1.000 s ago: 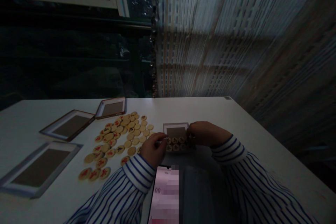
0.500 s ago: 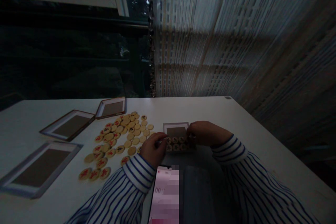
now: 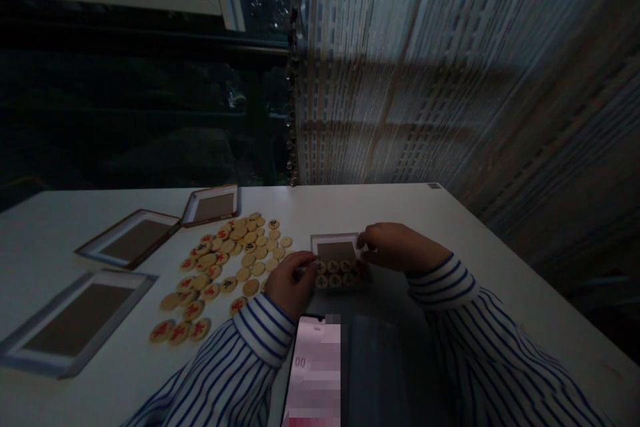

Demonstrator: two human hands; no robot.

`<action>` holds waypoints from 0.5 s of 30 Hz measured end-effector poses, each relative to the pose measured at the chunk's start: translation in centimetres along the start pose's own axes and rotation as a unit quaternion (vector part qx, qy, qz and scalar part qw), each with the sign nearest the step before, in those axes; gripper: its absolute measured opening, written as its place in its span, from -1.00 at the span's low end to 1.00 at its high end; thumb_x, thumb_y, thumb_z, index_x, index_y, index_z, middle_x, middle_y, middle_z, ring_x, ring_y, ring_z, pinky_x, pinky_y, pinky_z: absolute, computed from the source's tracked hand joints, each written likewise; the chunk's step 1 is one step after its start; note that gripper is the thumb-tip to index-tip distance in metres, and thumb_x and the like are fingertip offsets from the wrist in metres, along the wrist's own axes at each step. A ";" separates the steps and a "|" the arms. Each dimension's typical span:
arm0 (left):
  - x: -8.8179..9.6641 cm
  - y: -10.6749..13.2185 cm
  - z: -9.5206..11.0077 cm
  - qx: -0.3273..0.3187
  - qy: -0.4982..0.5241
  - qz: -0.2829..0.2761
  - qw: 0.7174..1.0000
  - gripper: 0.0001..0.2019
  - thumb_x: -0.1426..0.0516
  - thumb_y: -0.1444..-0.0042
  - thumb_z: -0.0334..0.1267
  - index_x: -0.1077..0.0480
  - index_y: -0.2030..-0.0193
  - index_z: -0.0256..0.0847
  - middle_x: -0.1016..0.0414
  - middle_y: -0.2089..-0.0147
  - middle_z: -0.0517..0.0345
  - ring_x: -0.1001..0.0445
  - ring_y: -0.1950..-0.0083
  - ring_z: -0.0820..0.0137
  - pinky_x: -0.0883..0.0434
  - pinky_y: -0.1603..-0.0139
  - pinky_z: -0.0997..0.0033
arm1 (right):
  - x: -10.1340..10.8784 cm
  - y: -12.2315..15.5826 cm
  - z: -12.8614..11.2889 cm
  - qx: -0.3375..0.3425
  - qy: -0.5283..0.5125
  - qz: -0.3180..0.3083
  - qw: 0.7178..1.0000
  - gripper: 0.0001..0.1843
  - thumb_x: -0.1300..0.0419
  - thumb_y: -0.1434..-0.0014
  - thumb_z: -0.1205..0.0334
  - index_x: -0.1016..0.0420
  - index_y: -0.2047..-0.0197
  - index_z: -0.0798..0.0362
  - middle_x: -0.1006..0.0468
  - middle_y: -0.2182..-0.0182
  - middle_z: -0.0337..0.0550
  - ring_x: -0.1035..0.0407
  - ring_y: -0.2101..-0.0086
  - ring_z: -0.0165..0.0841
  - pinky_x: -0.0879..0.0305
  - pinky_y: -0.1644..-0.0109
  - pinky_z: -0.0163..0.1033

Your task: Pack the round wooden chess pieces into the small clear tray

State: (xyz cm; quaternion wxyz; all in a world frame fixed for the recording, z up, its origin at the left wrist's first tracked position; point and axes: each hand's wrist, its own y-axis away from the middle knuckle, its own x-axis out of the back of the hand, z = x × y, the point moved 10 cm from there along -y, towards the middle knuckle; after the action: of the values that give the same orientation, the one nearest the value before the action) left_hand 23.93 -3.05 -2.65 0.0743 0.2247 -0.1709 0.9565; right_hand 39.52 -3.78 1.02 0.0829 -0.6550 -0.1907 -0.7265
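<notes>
A small rectangular box (image 3: 335, 236) lies in front of me with round wooden Chinese chess pieces (image 3: 335, 279) set in two rows along its near part; the upper ones seen bear dark characters. My left hand (image 3: 293, 283) is closed at the box's left edge, thumb and fingers bent around that side. At the right edge is my right hand (image 3: 395, 247), its thumb and fingertips slightly apart with nothing visible between them. Its curled fingers partly hide from view. Left of the box spreads a loose heap of wooden pieces (image 3: 230, 248), some with red characters, some blank side up.
An open pale tray (image 3: 113, 273) lies at the left, with two brown-edged trays (image 3: 141, 212) (image 3: 216, 221) behind it. A phone (image 3: 313, 373) with a lit screen lies nearest me. Beyond the white table (image 3: 400, 203) hang string curtains (image 3: 380, 80).
My right hand has risen slightly and shifted right, with its fingers loosened at the box's right edge. My left hand stays nearly where it was. The box and pieces look unmoved.
</notes>
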 end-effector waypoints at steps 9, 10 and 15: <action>0.3 0.1 0.1 -0.003 -0.001 0.005 1.000 -0.79 -0.04 0.03 -0.24 -0.42 0.29 -0.26 -0.47 0.23 0.03 -0.43 0.20 0.37 -0.42 0.23 0.38 | 1.5 -0.1 0.0 -0.018 0.024 0.053 0.998 -0.69 0.09 -0.10 0.25 -0.41 0.16 0.04 -0.49 0.29 -0.08 -0.35 0.28 -0.30 -0.15 0.29 -0.26; 0.3 0.1 0.0 -0.005 -0.003 0.006 1.000 -0.79 -0.04 0.02 -0.25 -0.42 0.29 -0.26 -0.47 0.23 0.03 -0.43 0.21 0.38 -0.42 0.23 0.39 | 1.5 -0.1 -0.1 -0.016 0.027 0.057 0.998 -0.69 0.09 -0.11 0.25 -0.41 0.17 0.04 -0.49 0.30 -0.08 -0.35 0.29 -0.30 -0.15 0.30 -0.26; 0.5 0.1 0.1 -0.019 -0.006 0.016 1.000 -0.80 -0.04 0.02 -0.26 -0.41 0.29 -0.25 -0.47 0.24 0.05 -0.44 0.23 0.39 -0.42 0.26 0.40 | 1.9 -0.1 -0.9 -0.001 0.035 0.079 0.996 -0.72 0.11 -0.13 0.24 -0.41 0.25 0.05 -0.49 0.34 -0.09 -0.35 0.33 -0.30 -0.13 0.34 -0.27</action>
State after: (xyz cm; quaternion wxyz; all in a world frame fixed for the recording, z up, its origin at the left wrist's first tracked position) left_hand 23.47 -3.13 -2.38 0.0621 0.2267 -0.1927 0.9527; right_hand 38.42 -3.77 2.79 0.1462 -0.6422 -0.1347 -0.7403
